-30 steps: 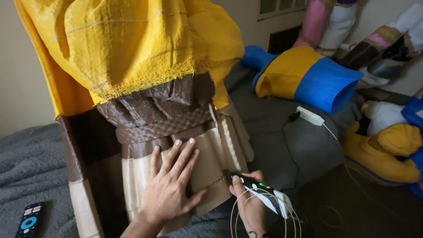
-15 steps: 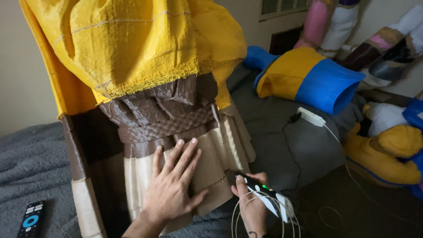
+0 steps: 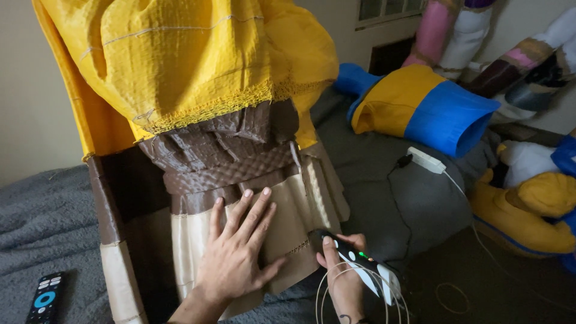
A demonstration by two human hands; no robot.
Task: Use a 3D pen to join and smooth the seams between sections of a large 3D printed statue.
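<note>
Flat-handed, left hand point(image 3: 237, 258) is pressing the soft brown-and-cream pleated woven fabric point(image 3: 240, 180) under the yellow woven sack point(image 3: 198, 60) on the grey bed point(image 3: 42, 216).
Fingers spread open; right hand point(image 3: 343, 282) is gripping a slim black device point(image 3: 351, 255) with white cables. Fabric looks light, limp, crease-prone; best pinched at a folded edge.

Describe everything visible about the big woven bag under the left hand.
The woven bag looks like coarse plastic sacking, bright yellow on top, dark brown in the middle and beige below, with a frayed yellow hem and pale stitch lines. It stands bulging and rumpled on the grey blanket, its top out of frame. The left hand lies flat, fingers spread, on the beige part. The right hand, holding a small dark device with white cords, sits at its lower right corner.
</note>
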